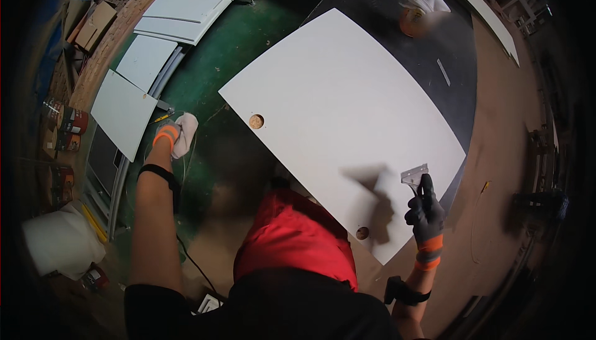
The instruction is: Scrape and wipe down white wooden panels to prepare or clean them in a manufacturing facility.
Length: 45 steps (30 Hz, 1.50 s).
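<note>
In the grey glove with an orange cuff, my left hand [168, 133] is closed on a bunched white cloth [185, 136], out to the left beside a rack of panels. My right hand [426, 214], gloved the same way, grips a scraper [414, 174] with a wide metal blade. It is held over the near right part of a large white panel [347, 92], which carries the shadow of hand and tool. Two round holes [256, 121] show near that panel's left and near edges. Whether the blade touches the surface, I cannot tell.
The panel lies on a dark tabletop [372, 2], along with an orange container [412, 22] topped by a white cloth and a thin metal strip [443, 72]. More white panels [124, 113] rest on a rack at left. Cans [71, 120] and a white roll [59, 241] stand farther left.
</note>
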Tool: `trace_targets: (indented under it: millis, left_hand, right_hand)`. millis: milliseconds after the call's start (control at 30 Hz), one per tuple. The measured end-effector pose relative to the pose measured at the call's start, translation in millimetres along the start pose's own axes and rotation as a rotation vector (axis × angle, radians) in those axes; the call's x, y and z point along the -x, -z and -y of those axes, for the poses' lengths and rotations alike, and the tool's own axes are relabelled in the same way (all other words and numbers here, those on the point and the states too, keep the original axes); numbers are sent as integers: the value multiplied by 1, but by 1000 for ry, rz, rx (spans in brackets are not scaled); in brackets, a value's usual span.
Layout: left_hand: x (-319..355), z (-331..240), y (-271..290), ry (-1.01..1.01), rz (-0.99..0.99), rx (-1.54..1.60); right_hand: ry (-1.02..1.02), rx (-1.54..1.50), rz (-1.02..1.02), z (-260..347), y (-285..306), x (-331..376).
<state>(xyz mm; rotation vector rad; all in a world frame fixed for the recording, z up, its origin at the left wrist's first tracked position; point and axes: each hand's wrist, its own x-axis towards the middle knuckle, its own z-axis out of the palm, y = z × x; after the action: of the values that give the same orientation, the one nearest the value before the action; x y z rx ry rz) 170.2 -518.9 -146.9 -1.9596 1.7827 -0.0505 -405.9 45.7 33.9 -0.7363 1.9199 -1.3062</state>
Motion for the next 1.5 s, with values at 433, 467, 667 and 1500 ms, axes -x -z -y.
trace_targets:
  millis: [433,467,667,1500]
  left_hand:
    - [223,-54,-47,3,76,1382]
    - [222,-55,-38,14,89,1434]
    - [185,-89,12,-110,125,1532]
    - [69,-167,159,-446,-83,1505]
  right_hand:
    - [231,1298,585,60,-136,-114]
    - [249,1300,601,70,-154,-129]
    - [304,1364,728,112,-237,-204]
    - [-113,1098,588,144,-319,-220]
